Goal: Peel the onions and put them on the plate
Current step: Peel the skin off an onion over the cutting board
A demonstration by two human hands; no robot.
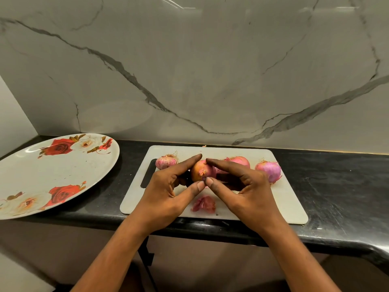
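An orange-pink onion (pixel 200 170) sits between both hands over the white cutting board (pixel 280 199). My left hand (pixel 168 186) holds it from the left, forefinger over the top, thumb at its tip. My right hand (pixel 242 186) holds it from the right, thumb pinching the dry skin at the tip. Three more onions lie on the board: one at the back left (pixel 165 162), one behind my right hand (pixel 240 160), a purple one at the right (pixel 270 170). A piece of peeled skin (pixel 203 204) lies near the board's front edge. The rose-patterned plate (pixel 42 175) stands at the left with nothing on it.
The board and plate rest on a black stone counter (pixel 336 186) whose front edge runs just below the board. A marble wall (pixel 189 70) rises behind. The plate overhangs the counter's front at the left.
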